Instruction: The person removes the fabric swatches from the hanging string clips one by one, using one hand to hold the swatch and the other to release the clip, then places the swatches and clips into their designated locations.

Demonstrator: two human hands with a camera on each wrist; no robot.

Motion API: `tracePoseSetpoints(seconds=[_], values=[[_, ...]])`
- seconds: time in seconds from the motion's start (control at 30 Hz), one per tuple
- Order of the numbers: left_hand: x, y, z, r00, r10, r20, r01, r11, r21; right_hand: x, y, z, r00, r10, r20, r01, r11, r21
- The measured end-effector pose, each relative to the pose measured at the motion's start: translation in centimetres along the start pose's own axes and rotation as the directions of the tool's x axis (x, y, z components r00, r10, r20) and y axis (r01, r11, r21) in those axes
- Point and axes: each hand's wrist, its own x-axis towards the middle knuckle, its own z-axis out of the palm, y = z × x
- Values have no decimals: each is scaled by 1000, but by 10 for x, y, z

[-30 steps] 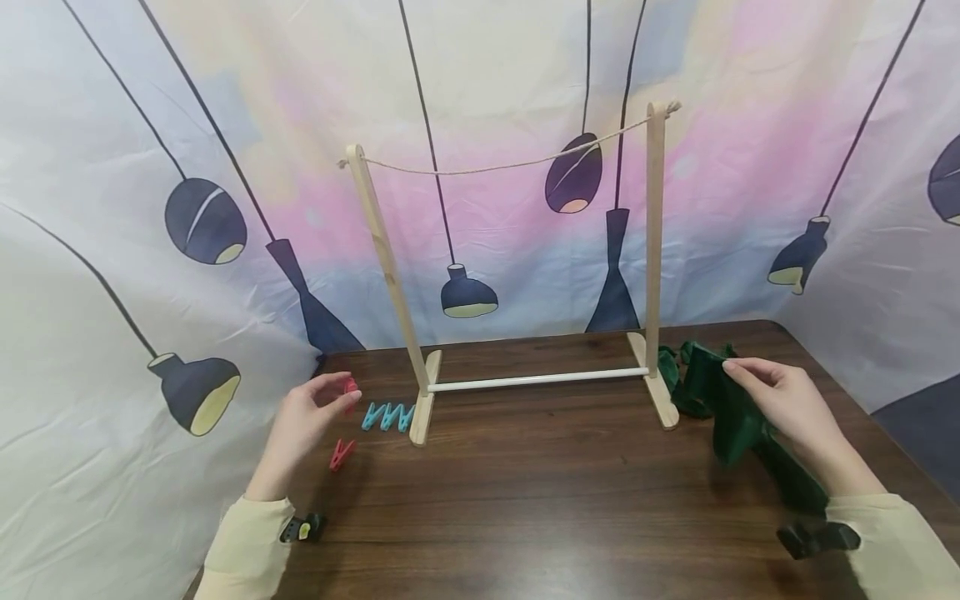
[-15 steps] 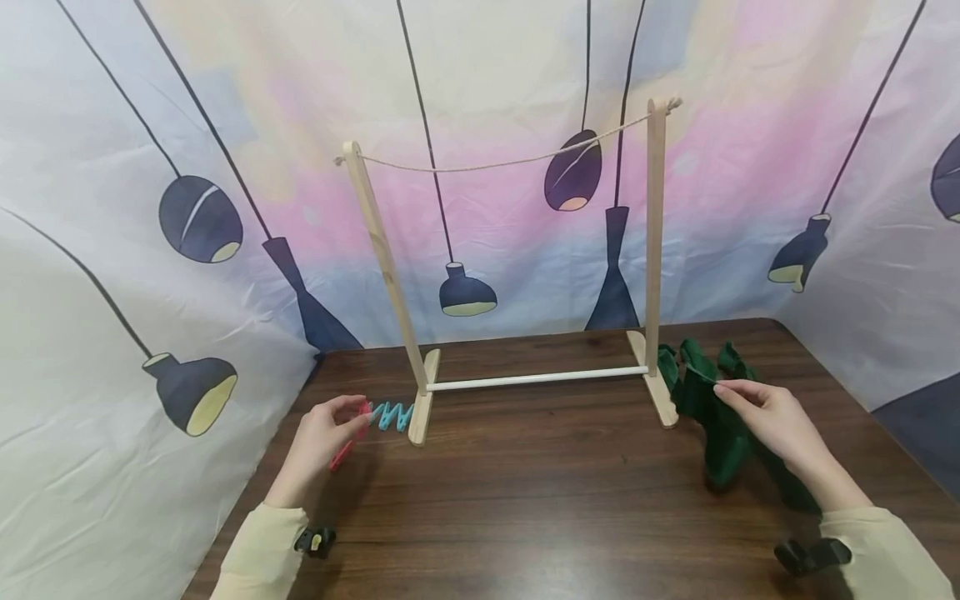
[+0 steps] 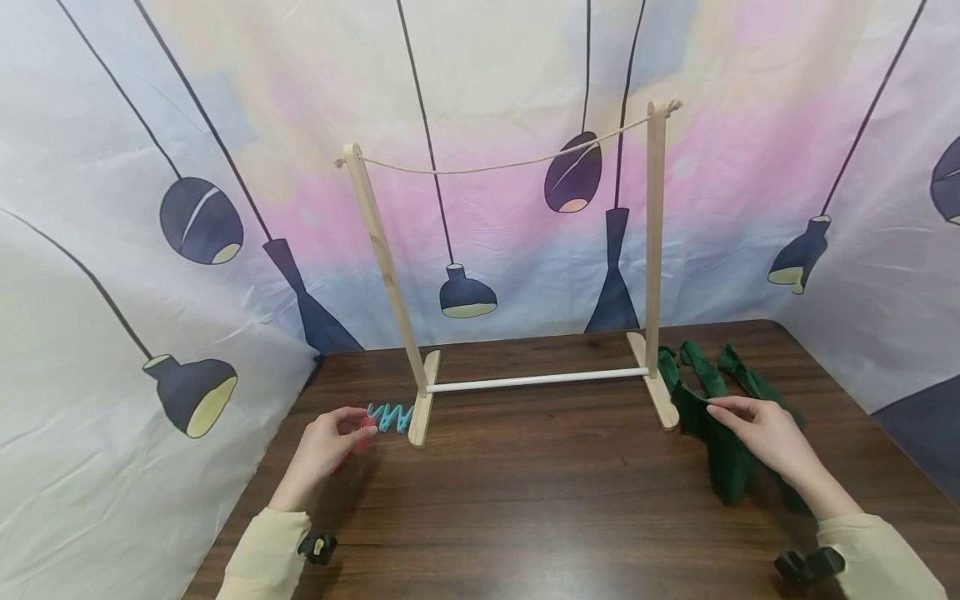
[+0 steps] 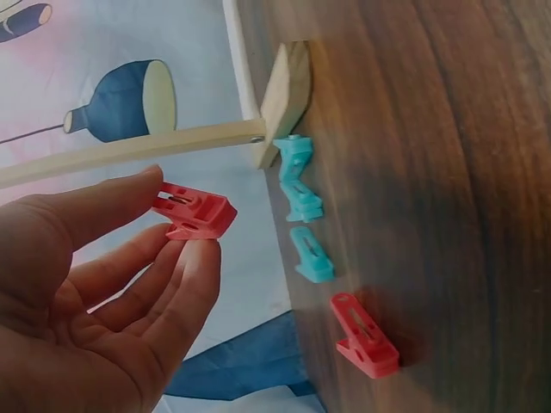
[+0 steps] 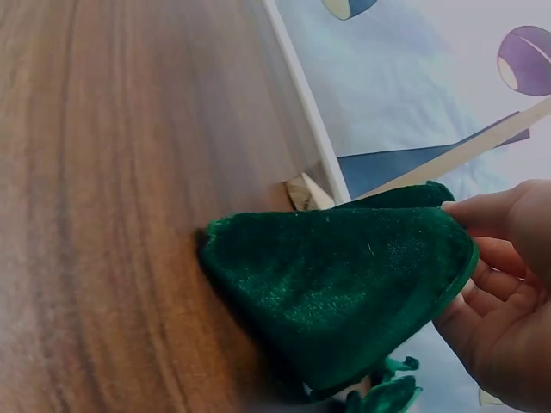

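My left hand [image 3: 322, 450] pinches a red clothespin [image 4: 198, 213] between thumb and fingers, just above the table at the left. Beneath it lies a second red clothespin [image 4: 364, 337], mostly hidden by the hand in the head view. Several blue clothespins [image 3: 390, 417] sit in a row beside the stand's left foot. At the right, my right hand [image 3: 772, 437] pinches the top edge of a dark green velvet sock [image 5: 344, 288]. Its lower end hangs down to or close to the table. More green socks [image 3: 753, 383] lie behind that hand.
A wooden stand [image 3: 654, 250] rises at the back of the table, with a slack rope [image 3: 480, 170] tied between its posts and a white rod [image 3: 536, 380] low down. A printed cloth backdrop [image 3: 510, 75] hangs behind the brown table [image 3: 525, 500].
My left hand has moved right and down with the red clothespin, nearer the blue ones. My right hand has shifted slightly left and down, and the green sock hangs lower and straighter.
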Motion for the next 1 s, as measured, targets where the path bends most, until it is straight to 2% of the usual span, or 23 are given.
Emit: tracePoseSetpoints(seconds=[0.2,0.37,0.63,1.0], values=[[0,-7,4,1000,-7,-1,7,998,57,2,5,5,1000,-3,4,3,999,-42],[0,-12,7,1000,-13,17,12,999,48,1,9,8,1000,-3,14,4,997,-72],[6,-18,15,998,-32,47,30,998,54,2,12,15,999,-7,34,9,998,-65],[8,-17,25,995,-52,80,45,995,85,2,16,24,997,23,71,-20,999,-47]])
